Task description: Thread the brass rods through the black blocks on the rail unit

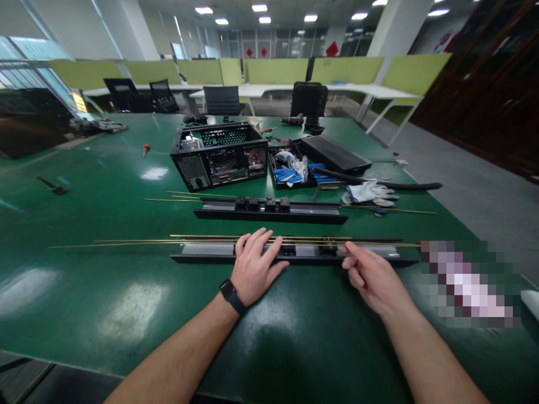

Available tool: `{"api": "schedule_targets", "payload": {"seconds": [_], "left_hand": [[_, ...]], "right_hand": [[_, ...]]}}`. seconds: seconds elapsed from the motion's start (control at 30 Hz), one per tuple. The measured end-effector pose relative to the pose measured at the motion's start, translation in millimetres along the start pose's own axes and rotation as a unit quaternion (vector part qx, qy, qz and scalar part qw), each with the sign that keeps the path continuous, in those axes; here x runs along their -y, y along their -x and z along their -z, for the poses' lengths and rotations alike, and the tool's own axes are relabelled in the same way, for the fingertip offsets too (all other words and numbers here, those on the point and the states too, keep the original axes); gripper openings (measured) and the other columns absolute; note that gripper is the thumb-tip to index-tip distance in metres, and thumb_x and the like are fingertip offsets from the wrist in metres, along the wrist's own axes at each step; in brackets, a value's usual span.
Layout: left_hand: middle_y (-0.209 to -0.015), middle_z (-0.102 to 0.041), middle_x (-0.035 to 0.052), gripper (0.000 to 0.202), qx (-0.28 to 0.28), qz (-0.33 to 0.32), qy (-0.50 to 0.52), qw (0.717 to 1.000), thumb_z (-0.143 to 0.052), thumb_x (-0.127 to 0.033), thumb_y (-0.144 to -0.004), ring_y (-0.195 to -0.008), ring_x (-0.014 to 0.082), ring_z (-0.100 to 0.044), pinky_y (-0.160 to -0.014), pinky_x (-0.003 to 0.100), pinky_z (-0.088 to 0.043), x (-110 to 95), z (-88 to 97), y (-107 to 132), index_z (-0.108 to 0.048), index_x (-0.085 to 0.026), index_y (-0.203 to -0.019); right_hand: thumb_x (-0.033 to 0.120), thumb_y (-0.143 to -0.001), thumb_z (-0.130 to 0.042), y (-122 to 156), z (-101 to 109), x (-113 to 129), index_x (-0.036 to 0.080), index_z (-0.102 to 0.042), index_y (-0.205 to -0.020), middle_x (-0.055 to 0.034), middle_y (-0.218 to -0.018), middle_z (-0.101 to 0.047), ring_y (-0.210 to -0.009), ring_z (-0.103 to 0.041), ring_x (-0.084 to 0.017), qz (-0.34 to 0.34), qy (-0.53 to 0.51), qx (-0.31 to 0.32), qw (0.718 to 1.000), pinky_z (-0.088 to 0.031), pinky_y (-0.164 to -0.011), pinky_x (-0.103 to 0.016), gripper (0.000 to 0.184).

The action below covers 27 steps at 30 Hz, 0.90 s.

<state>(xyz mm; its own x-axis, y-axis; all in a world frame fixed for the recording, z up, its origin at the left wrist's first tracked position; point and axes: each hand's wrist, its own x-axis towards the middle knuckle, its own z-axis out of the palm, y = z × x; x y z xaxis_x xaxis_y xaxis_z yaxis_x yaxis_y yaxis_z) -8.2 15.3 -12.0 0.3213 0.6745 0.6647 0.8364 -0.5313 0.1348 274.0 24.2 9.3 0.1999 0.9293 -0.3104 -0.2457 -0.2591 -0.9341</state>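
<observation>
A long black channel (pixel 219 259) with a pale inside lies across the table before me, with dark blocks (pixel 328 247) set along it. Thin brass rods (pixel 135 242) run lengthwise over it and stick out far to the left. My left hand (pixel 256 261), wearing a black watch, rests across the channel's middle with fingers spread over the rods, hiding part of a block. At the channel's right part, my right hand (pixel 370 275) has its index finger and thumb closed at the rods. A second, shorter black channel (pixel 269 216) with several black blocks (pixel 253 203) and rods lies just beyond.
Behind stand an open black computer case (pixel 219 157) and a tray (pixel 295 182) of gloves. White gloves (pixel 370 192), a black tube (pixel 404 186) and a flat black panel (pixel 334 152) lie right. A blurred patch (pixel 467 283) sits near the right edge; a dark tool (pixel 53 186) lies left.
</observation>
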Motion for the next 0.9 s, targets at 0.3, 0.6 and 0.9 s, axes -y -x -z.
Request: {"api": "schedule_targets", "payload": {"seconds": [0.3, 0.6, 0.9], "left_hand": [[-0.139, -0.067, 0.0159, 0.047, 0.004, 0.003, -0.001, 1.0, -0.069, -0.044, -0.097, -0.137, 0.0325, -0.057, -0.115, 0.053, -0.034, 0.2, 1.5, -0.3, -0.064, -0.022, -0.138], [-0.139, -0.068, 0.0143, 0.042, 0.007, 0.011, -0.004, 1.0, -0.067, -0.041, -0.098, -0.137, 0.0313, -0.057, -0.114, 0.052, -0.034, 3.1, 2.4, -0.9, -0.064, -0.025, -0.137], [-0.14, -0.068, 0.0143, 0.043, 0.007, 0.014, 0.004, 1.0, -0.067, -0.037, -0.098, -0.137, 0.0313, -0.057, -0.115, 0.052, -0.035, 4.0, 1.8, -0.3, -0.063, -0.025, -0.139]], "right_hand": [[0.055, -0.067, -0.092, -0.3, 0.0, 0.0, 0.012, -0.073, -0.088, -0.0021, -0.065, -0.066, -0.034, -0.038, -0.004, -0.003, -0.005, 0.0, 1.0, -0.019, -0.032, -0.017, 0.051], [0.041, -0.066, -0.09, -9.0, 13.3, 6.0, 0.012, -0.073, -0.083, -0.001, -0.061, -0.063, -0.032, -0.035, -0.004, 0.015, -0.054, -0.072, 0.996, -0.02, -0.028, -0.018, 0.038], [0.028, -0.075, -0.078, -13.1, 22.9, 17.6, 0.015, -0.068, -0.078, 0.0004, -0.059, -0.06, -0.033, -0.036, -0.005, 0.033, -0.078, -0.189, 0.978, -0.021, -0.027, -0.018, 0.016]]}}
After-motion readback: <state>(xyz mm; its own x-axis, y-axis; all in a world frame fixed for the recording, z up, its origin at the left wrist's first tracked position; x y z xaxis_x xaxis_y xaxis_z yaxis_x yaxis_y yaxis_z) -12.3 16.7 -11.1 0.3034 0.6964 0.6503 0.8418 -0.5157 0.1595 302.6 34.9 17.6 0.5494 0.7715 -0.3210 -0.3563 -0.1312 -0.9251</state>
